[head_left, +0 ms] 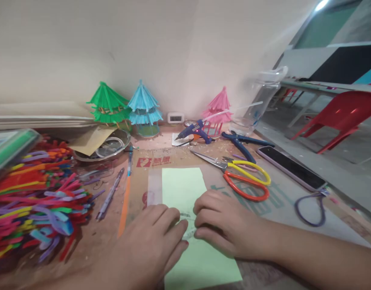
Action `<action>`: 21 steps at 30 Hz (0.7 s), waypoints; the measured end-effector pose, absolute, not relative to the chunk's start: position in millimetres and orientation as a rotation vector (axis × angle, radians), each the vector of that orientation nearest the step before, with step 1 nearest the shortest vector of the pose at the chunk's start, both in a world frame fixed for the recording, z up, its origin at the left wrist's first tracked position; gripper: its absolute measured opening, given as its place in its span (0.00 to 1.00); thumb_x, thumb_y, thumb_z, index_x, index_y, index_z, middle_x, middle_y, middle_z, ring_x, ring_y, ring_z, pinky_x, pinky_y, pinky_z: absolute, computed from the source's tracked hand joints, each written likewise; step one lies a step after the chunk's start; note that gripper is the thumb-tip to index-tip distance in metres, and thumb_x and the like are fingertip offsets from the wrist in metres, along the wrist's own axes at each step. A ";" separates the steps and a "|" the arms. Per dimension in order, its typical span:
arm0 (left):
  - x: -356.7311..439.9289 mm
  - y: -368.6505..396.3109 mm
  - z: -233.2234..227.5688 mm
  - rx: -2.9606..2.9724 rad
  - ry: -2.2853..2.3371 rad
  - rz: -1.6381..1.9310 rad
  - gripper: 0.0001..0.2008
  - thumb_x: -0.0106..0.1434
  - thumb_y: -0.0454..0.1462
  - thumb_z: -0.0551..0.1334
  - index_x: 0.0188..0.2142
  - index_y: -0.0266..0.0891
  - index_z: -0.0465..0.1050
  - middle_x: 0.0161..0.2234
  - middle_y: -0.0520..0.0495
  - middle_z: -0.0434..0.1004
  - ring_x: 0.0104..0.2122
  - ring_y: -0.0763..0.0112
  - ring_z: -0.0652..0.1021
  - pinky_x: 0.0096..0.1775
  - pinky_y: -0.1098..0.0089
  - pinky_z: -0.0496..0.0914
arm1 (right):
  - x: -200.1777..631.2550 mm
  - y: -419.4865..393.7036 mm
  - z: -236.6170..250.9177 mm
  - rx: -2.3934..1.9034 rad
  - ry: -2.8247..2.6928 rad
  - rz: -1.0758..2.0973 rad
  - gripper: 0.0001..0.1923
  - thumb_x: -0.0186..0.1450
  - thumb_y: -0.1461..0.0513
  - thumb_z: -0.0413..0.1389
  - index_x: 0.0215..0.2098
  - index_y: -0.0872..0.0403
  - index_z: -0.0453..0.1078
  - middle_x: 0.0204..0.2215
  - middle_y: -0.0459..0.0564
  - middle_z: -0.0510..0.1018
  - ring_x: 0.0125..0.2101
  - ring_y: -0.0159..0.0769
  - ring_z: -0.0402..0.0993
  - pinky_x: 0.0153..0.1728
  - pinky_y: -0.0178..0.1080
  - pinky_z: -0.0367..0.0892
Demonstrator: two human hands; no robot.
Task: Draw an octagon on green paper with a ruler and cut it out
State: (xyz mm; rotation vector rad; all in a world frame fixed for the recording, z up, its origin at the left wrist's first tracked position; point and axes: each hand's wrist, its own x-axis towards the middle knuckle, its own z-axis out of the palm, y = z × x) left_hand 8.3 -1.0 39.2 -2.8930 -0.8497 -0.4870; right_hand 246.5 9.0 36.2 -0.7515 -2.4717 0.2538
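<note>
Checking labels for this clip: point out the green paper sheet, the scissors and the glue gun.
Green paper sheet (200,257): head view, bare lower part of the sheet.
Scissors (223,164): head view, around the pivot.
Glue gun (195,129): head view, blue body.

Paper sheet (182,185) front centre. Left of it: pen (111,195), then pipe-cleaner pile (37,201); bowl (126,146) behind the pile, card (93,141) lying across it. Right: scissors (227,165), pliers (241,142) behind those, phone (291,167) farther right. Glue gun (194,130) behind sheet. Back row by wall (173,48), left to right: two models (145,105), clock (176,118), third model (221,101).
</note>
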 end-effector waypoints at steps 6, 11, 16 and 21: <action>6.5 3.4 33.8 -2.918 -0.867 -0.582 0.09 0.73 0.40 0.57 0.46 0.41 0.74 0.50 0.42 0.80 0.49 0.54 0.79 0.48 0.56 0.76 | 248.0 11.7 36.5 -0.806 -2.407 0.366 0.08 0.73 0.59 0.55 0.37 0.53 0.72 0.35 0.51 0.78 0.37 0.39 0.73 0.41 0.41 0.67; 6.5 4.3 38.3 -2.991 -0.930 -0.545 0.06 0.70 0.39 0.62 0.45 0.42 0.73 0.42 0.47 0.81 0.40 0.60 0.81 0.41 0.61 0.77 | 248.8 13.5 35.2 -0.822 -2.375 0.405 0.08 0.72 0.58 0.58 0.41 0.55 0.72 0.36 0.53 0.80 0.38 0.40 0.75 0.41 0.42 0.68; 4.7 5.9 43.5 -3.037 -0.969 -0.531 0.15 0.66 0.38 0.66 0.51 0.42 0.72 0.51 0.44 0.78 0.50 0.56 0.78 0.49 0.57 0.75 | 249.6 14.5 33.9 -0.875 -2.257 0.534 0.07 0.72 0.60 0.57 0.44 0.55 0.71 0.38 0.54 0.81 0.39 0.40 0.77 0.42 0.42 0.71; 6.3 10.2 47.1 -3.042 -1.082 -0.523 0.17 0.59 0.38 0.70 0.47 0.42 0.72 0.42 0.48 0.77 0.44 0.58 0.78 0.44 0.60 0.74 | 249.0 17.4 34.0 -1.106 -1.969 0.835 0.08 0.72 0.60 0.52 0.45 0.53 0.71 0.37 0.52 0.82 0.38 0.38 0.80 0.37 0.39 0.73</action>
